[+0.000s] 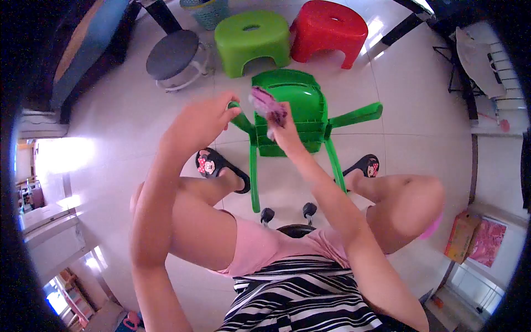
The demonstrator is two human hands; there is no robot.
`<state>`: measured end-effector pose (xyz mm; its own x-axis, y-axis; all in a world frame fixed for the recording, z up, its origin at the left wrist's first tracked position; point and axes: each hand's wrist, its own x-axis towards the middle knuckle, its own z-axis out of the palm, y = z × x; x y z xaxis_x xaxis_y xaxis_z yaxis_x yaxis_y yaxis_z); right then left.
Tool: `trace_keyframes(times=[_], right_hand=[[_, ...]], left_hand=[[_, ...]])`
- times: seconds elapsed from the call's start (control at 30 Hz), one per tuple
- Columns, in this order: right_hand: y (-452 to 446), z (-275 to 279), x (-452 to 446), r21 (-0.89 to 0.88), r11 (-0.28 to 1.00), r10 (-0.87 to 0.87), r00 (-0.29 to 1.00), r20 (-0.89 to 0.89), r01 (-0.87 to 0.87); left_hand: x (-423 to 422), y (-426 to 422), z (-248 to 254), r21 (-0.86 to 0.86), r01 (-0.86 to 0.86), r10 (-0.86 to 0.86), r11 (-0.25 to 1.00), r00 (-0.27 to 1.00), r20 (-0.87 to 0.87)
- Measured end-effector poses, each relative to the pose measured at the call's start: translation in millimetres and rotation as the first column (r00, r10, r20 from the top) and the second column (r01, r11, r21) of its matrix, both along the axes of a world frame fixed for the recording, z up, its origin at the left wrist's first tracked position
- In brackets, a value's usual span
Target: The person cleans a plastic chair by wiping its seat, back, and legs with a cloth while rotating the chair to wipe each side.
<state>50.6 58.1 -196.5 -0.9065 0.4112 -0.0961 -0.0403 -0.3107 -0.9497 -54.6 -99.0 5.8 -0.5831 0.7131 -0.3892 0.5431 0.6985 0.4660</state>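
Note:
A small green plastic chair point(293, 105) lies tipped over on the floor between my feet, its legs pointing outward. My left hand point(213, 119) has its fingers curled round the end of the chair's left leg point(241, 119). In my right hand point(281, 126) is a bunched pink and purple cloth point(266, 104), held over the chair's left part. The cloth hides some of my right fingers.
Beyond the chair stand a light green stool point(251, 39), a red stool point(330, 30), a round grey stool point(172, 54) and a teal basket point(207, 14). Black slippers point(213, 166) are on my feet. An orange box point(463, 237) is at the right.

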Motion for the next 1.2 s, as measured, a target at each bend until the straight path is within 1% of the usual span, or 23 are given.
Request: trace_keyframes(times=[0.03,0.1,0.17,0.27,0.3,0.33,0.4,0.5,0.6,0.7,0.8,0.9,1.0,1.1,1.2], right_hand=[[-2.6,-4.1,-3.6,0.055,0.997,0.049,0.992,0.118,-0.056],[-13.3,-12.6,-6.2,0.168,0.978,0.111,0.992,0.067,-0.121],[-22.0,-20.0,-8.4,0.305,0.937,0.182,0.983,-0.007,-0.171],[-23.2,-14.4,-0.8,0.151,0.929,0.316,0.938,0.145,-0.336],[-20.8,-11.0,4.3,0.203,0.900,0.347,0.917,0.199,-0.385],[-17.0,-13.0,7.9,0.287,0.866,0.374,0.912,0.169,-0.409],[-7.4,-15.1,13.3,0.456,0.780,0.427,0.897,0.112,-0.428],[10.2,-14.4,14.8,0.539,0.658,0.535,0.830,0.159,-0.527],[7.0,-11.5,3.8,0.649,0.627,0.468,0.875,0.128,-0.431],[0.8,-10.2,-11.0,0.569,0.731,0.410,0.909,0.074,-0.377],[-3.7,-5.2,-13.3,0.475,0.791,0.306,0.922,0.239,-0.386],[-7.2,1.1,-21.7,0.456,0.836,0.224,0.948,0.224,-0.305],[-12.9,-16.0,-32.1,0.447,0.844,0.327,0.945,0.007,-0.295],[-22.1,-21.4,-33.3,0.355,0.881,0.371,0.923,-0.106,-0.313],[-23.0,-19.1,-35.2,0.159,0.895,0.411,0.909,0.070,-0.416]], left_hand=[[-1.0,1.3,-0.1,-0.020,0.002,-0.002,1.000,1.000,0.022],[-3.6,1.5,-0.8,-0.064,0.000,0.004,0.998,0.998,0.064],[-4.7,0.3,-1.4,-0.068,-0.002,0.008,0.998,0.996,0.088],[-5.9,-0.7,0.9,-0.070,-0.011,0.020,0.997,0.992,0.127],[-6.6,-1.7,0.8,-0.073,-0.016,0.027,0.997,0.990,0.141],[-7.0,-3.7,-0.6,-0.067,-0.013,0.023,0.998,0.989,0.148],[-8.7,-5.7,-1.8,-0.049,0.000,0.008,0.999,0.987,0.158],[-9.2,-1.7,2.6,-0.065,0.002,0.009,0.998,0.985,0.175],[-9.0,1.5,5.2,-0.095,0.026,-0.011,0.995,0.987,0.157],[-10.1,0.5,2.8,-0.078,0.036,-0.026,0.996,0.992,0.123],[-11.0,3.0,5.4,-0.092,0.017,0.000,0.996,0.983,0.182],[-11.9,1.5,3.4,-0.060,0.018,-0.006,0.998,0.978,0.207],[-11.2,3.4,5.3,-0.099,0.039,-0.025,0.994,0.989,0.143],[-10.8,2.4,4.4,-0.100,0.065,-0.052,0.993,0.990,0.135],[-6.4,8.6,10.7,-0.179,0.087,-0.069,0.980,0.992,0.103]])
